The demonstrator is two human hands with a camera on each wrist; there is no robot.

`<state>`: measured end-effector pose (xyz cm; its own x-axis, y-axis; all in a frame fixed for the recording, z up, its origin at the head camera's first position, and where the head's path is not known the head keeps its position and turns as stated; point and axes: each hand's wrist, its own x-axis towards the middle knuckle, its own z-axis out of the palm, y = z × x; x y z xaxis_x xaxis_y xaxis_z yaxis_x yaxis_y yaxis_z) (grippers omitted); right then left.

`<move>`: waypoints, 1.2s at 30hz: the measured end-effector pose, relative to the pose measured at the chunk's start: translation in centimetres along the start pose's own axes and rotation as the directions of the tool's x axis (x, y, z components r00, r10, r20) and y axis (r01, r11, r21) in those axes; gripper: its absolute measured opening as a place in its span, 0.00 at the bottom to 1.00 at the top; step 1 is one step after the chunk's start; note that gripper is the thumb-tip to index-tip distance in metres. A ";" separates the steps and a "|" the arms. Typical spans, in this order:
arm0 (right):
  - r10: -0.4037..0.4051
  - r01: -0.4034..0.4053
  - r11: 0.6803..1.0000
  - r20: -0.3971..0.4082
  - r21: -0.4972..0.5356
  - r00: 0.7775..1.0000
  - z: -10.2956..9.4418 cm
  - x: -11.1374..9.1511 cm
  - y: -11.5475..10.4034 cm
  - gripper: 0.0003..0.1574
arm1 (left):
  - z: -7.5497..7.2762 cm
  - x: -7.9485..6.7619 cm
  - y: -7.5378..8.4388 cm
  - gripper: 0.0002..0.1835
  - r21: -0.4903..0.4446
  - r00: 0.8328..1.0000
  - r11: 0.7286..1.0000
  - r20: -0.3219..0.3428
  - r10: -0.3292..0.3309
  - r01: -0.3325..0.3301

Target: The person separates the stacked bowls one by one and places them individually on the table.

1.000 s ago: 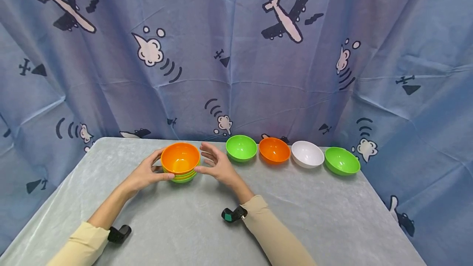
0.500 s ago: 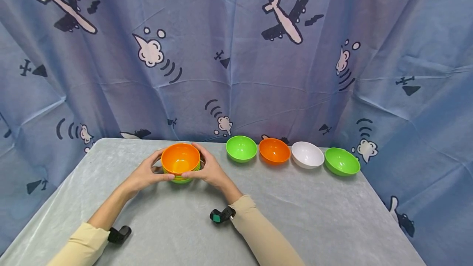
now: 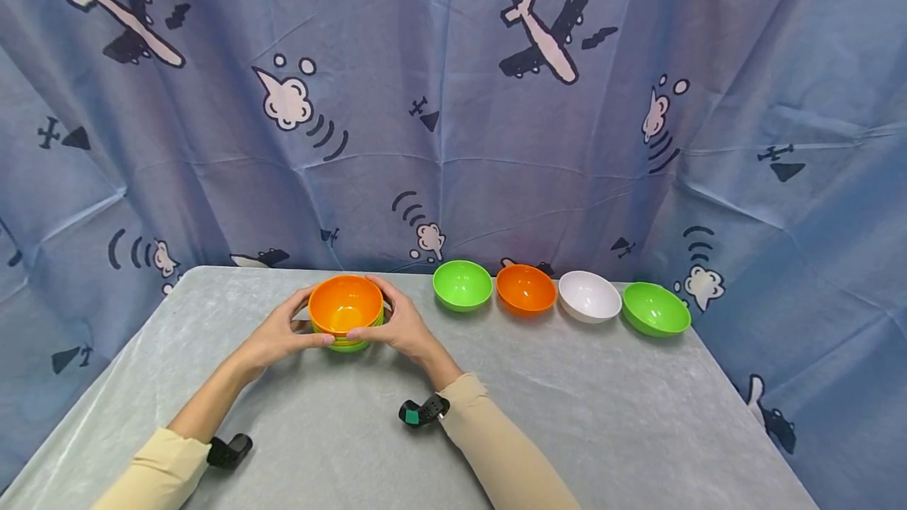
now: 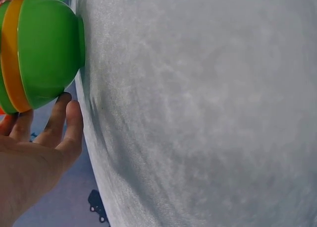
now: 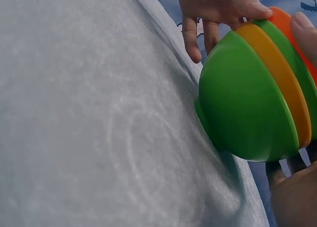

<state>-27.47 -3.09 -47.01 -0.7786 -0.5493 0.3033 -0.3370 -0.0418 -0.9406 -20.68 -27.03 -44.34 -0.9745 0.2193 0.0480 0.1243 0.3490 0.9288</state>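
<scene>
A stack of glossy, round, plastic-looking green and orange bowls (image 3: 346, 309) is grasped from both sides by the left hand (image 3: 279, 334) and right hand (image 3: 402, 327), near the grey cloth-covered table's (image 3: 333, 447) far edge, left of centre.

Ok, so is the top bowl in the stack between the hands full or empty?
Empty. The head view looks into the top orange bowl, and only its bare, shiny inside shows.
</scene>
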 end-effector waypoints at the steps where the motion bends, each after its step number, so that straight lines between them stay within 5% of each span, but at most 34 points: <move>1: -0.007 0.007 1.000 -0.002 -0.001 1.000 0.0 0.0 0.0 0.58 | 0.0 0.0 0.0 0.48 -0.001 1.000 1.000 -0.002 -0.004 0.004; 21: -0.027 0.031 0.998 -0.064 0.061 0.998 -0.5 0.1 -0.6 0.54 | 0.2 -0.1 0.2 0.47 -0.016 1.000 1.000 0.008 -0.016 0.016; 29: -0.078 0.086 0.990 -0.070 0.116 0.994 -2.1 0.4 -2.4 0.57 | -0.2 -0.2 -0.2 0.50 -0.030 0.999 0.999 0.022 0.032 -0.032; 36: -0.057 0.075 0.978 -0.096 0.194 0.994 -4.4 -0.1 -3.2 0.57 | -0.3 -0.1 -0.1 0.53 -0.021 0.999 1.000 0.041 -0.002 0.003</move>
<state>-28.67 0.71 -43.38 -0.8052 -0.4636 0.3698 -0.2851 -0.2442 -0.9269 -20.66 -27.31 -44.33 -0.9662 0.2558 0.0306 0.1172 0.3306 0.9365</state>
